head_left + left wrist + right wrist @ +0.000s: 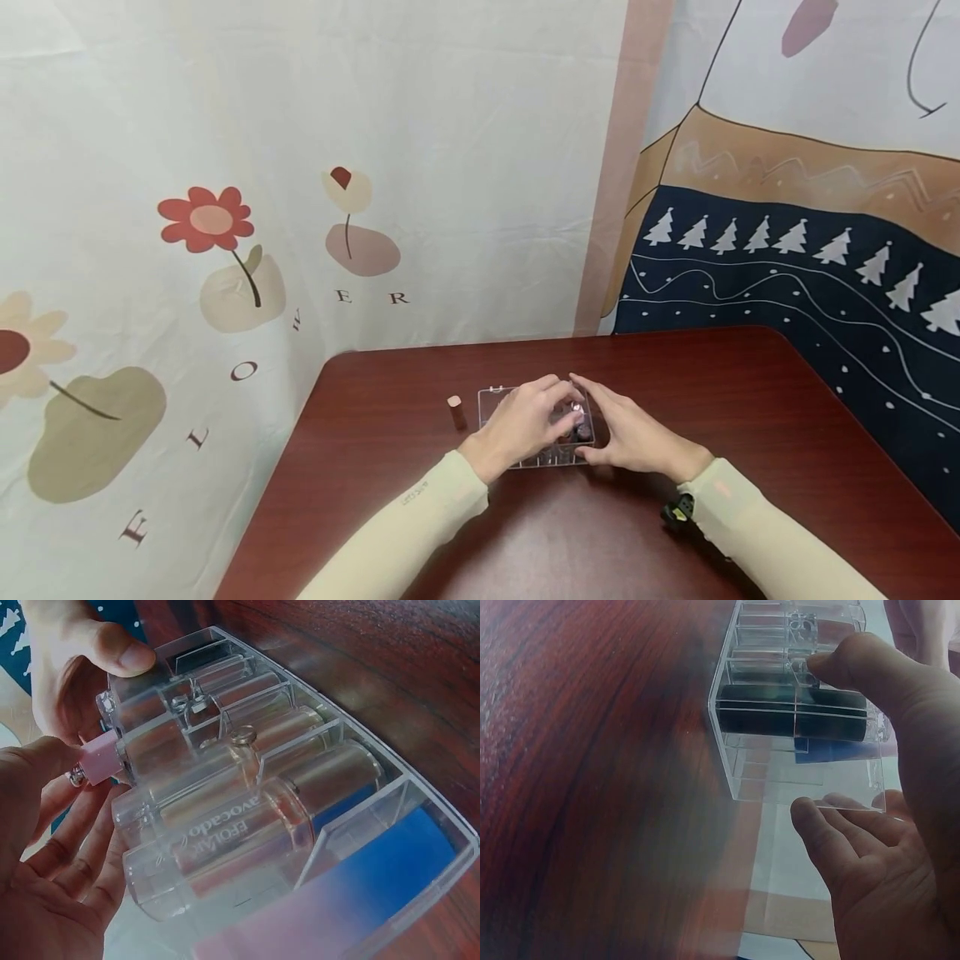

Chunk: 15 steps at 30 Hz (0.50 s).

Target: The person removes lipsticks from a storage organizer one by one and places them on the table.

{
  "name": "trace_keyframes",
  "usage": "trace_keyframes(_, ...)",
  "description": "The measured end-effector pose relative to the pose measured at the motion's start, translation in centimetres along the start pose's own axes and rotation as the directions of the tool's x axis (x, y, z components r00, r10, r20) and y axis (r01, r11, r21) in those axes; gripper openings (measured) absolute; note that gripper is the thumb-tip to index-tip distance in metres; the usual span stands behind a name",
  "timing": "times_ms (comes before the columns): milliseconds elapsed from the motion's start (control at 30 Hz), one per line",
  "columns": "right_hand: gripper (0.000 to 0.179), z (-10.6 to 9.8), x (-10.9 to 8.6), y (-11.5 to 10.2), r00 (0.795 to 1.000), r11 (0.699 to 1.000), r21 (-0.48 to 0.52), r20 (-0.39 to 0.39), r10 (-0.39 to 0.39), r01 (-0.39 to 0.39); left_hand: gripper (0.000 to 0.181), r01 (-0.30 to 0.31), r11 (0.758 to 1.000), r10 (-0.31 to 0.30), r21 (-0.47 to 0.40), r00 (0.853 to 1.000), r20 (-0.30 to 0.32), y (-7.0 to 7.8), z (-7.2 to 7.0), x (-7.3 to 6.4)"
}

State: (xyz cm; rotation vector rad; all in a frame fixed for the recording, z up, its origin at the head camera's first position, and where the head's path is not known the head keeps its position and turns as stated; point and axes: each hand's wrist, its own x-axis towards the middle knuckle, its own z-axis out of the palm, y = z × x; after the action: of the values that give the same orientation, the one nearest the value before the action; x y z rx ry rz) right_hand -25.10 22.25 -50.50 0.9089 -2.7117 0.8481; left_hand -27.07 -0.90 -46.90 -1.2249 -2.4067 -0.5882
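A clear plastic organizer box (552,456) with divided compartments stands on the table. It holds several lipstick-like tubes, among them a clear-capped tube (225,847) lettered "avocado" and a dark tube (780,712). My left hand (525,419) reaches over the box and pinches a small pink tube (100,757) with a silvery end at the box's open side. The tube's other end is hidden among the compartments. On the box's right side, my right hand (637,433) grips it, with the thumb (847,664) over one face and the fingers (817,832) along another.
A brown tube with a pale top (457,412) stands on the table just left of the box. The reddish-brown wooden table (720,383) reaches back to a printed fabric backdrop (465,167). A dark band (677,510) is on the right wrist.
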Motion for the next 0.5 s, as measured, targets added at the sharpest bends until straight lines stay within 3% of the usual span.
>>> trace_keyframes(500, 0.116, -0.05, -0.01, -0.16, 1.000, 1.000, 0.027, 0.010, 0.014, -0.014, 0.020, -0.025, 0.998, 0.023, -0.050, 0.998, -0.052, -0.22, -0.91, -0.29)
